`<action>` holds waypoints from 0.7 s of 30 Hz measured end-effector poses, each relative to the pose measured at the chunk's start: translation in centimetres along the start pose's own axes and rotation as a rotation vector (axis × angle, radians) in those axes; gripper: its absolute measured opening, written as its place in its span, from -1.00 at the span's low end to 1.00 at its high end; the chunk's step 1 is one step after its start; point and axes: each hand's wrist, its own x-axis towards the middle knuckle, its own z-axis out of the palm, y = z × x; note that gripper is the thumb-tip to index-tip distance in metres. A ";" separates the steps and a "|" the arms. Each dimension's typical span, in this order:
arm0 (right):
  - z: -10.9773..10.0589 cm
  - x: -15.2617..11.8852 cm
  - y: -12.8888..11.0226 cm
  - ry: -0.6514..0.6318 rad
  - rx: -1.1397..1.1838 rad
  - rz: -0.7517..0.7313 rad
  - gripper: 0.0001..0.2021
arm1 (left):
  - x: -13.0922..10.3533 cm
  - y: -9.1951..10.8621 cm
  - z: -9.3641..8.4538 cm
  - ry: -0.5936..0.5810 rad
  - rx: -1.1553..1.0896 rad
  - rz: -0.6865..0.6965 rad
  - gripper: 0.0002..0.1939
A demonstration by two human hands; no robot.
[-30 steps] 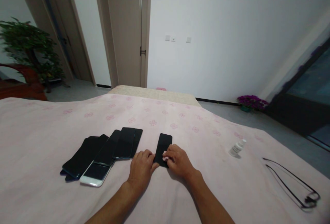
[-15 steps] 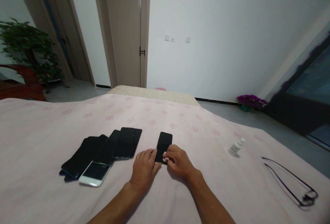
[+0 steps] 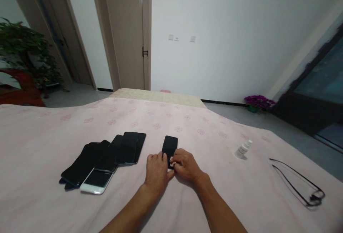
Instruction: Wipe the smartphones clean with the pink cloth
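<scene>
A black smartphone (image 3: 169,145) lies flat on the pink bedspread, its lower part partly hidden by both hands. My left hand (image 3: 157,168) grips it at the lower left, with the fingertips at its left side and the thumb by the bottom edge. Bunched fingers of my right hand (image 3: 186,164) press a small whitish wipe (image 3: 172,162) against the lower right of the screen. Left of the hands, several dark phones (image 3: 127,148) overlap in a fanned-out row, and a white-framed phone (image 3: 98,180) sits partly under them.
To the right stand a small white bottle (image 3: 243,149) and, beyond it, dark-framed glasses (image 3: 298,183) with their arms unfolded. The flower-patterned bedspread (image 3: 214,197) covers the surface. Purple flowers (image 3: 258,102) in a pot are on the floor behind.
My left hand has shifted a little right, nearer to my right hand. The right hand still presses the wipe on the screen. The whole view has moved slightly.
</scene>
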 end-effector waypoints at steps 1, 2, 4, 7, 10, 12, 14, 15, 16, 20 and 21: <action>0.2 0.1 -0.1 0.007 -0.008 0.007 -0.71 | 0.2 0.2 -0.1 -0.001 0.012 -0.002 -0.57; 0.3 0.1 -0.1 0.025 -0.022 0.023 -0.71 | 0.4 0.3 0.0 0.000 0.023 -0.001 -0.61; 0.4 0.2 0.1 0.086 -0.061 0.077 -0.74 | 0.7 0.6 0.1 0.002 0.036 0.006 -0.64; 0.3 0.3 0.4 0.160 -0.088 0.130 -0.77 | 0.9 0.8 0.5 0.009 0.040 0.028 -0.63; 0.2 0.2 0.1 0.190 -0.031 0.066 -0.77 | 0.6 0.3 0.7 0.027 0.040 0.052 -0.62; 0.3 0.3 -0.5 0.206 0.031 -0.018 -0.75 | 0.1 -0.6 0.6 0.073 0.027 0.095 -0.64; 0.5 0.4 -1.4 0.222 0.075 -0.102 -0.71 | -0.6 -1.8 0.5 0.148 -0.008 0.171 -0.69; 0.5 0.5 -1.8 0.224 0.082 -0.138 -0.70 | -1.0 -2.4 0.4 0.179 -0.027 0.219 -0.71; 0.5 0.6 -2.1 0.227 0.080 -0.165 -0.68 | -1.4 -3.0 0.2 0.209 -0.042 0.249 -0.72; 0.4 1.1 -1.9 0.321 0.045 -0.135 -0.66 | -2.3 -4.3 -0.3 0.315 -0.091 0.295 -0.71; 0.4 1.2 -1.5 0.361 0.038 -0.094 -0.66 | -2.3 -4.5 -0.4 0.337 -0.101 0.301 -0.71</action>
